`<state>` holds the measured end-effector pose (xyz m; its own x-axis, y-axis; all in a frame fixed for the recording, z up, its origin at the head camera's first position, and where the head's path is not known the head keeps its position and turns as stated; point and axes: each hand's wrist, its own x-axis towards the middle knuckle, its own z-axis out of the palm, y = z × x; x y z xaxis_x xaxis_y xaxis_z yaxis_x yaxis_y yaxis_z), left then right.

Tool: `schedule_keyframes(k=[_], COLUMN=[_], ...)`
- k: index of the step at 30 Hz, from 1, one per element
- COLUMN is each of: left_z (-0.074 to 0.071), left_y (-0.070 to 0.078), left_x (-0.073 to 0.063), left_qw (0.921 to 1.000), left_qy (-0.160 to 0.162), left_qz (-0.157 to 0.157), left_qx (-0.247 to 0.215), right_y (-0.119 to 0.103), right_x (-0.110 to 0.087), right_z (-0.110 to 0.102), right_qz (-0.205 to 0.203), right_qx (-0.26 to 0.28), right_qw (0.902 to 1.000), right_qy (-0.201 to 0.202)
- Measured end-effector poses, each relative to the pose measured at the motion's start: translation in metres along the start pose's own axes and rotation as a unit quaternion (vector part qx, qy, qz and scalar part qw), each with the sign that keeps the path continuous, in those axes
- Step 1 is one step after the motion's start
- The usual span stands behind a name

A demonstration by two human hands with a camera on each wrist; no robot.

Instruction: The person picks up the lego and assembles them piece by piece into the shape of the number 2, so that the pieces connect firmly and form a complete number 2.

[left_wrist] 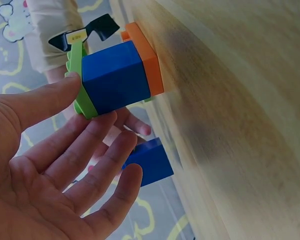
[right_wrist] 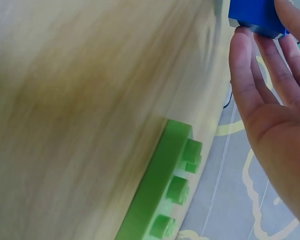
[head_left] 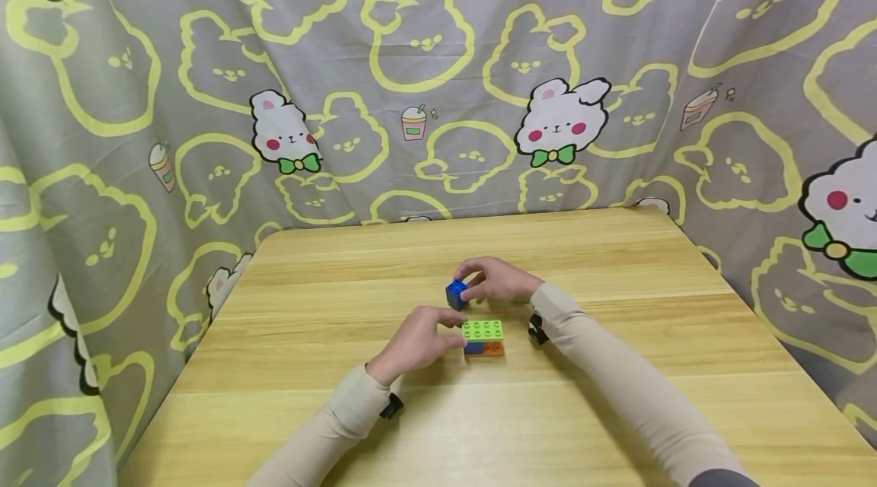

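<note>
Sleeves (head_left: 637,388): beige, rising from the lower edge of the head view and converging, so both hands work over one small patch at the centre.
Left hand (head_left: 419,338): lightly pinches the left end of the stack (head_left: 483,335) between thumb and forefinger, other fingers spread; likely a steadying hold, taken near the top.
Stack order: orange plate (left_wrist: 147,62) at the base, seated blue block (left_wrist: 115,77) on it, lime plate (head_left: 483,329) on top; it stands upright, seemingly on the counter (head_left: 521,426).
Overhang: the seated blue block covers only the left part of the orange plate, so the lime plate's right half reaches over bare orange studs.
Right hand (head_left: 503,281): pinches the loose blue block (head_left: 455,295) between thumb and fingertips, just beyond the stack; studs face up, and the grip leaves them partly uncovered. Whether this block touches the counter, I cannot tell.
Green piece (right_wrist: 157,175): lies on the counter, studs up, lower middle of the right wrist view; the right arm mostly hides it from the head view.
</note>
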<state>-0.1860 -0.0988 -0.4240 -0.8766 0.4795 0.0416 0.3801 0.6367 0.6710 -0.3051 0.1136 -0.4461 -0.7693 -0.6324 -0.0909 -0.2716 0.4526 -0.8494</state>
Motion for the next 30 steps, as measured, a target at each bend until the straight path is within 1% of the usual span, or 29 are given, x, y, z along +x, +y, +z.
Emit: schedule_keyframes(k=[7,17,24,30], left_z=[0.0,0.0,0.002,0.004], left_y=[-0.001,-0.002,-0.003,-0.004], left_x=[-0.001,-0.001,-0.001,-0.001], left_qw=[1.0,0.9999,0.9999,0.9999], left_qy=[0.0,0.003,0.008,0.01], left_qz=[0.007,0.01,0.009,0.001], left_qx=[0.0,0.005,0.004,0.0], right_y=[-0.003,0.0,-0.003,-0.008], right_x=[-0.007,-0.024,-0.038,-0.053], right_z=[-0.005,-0.012,-0.016,-0.019], right_qz=[-0.008,-0.021,-0.009,-0.009], right_qx=[-0.013,-0.021,-0.014,-0.018], right_qw=[0.9998,0.9988,0.9972,0.9951], right_qy=[0.014,0.04,0.072,0.097])
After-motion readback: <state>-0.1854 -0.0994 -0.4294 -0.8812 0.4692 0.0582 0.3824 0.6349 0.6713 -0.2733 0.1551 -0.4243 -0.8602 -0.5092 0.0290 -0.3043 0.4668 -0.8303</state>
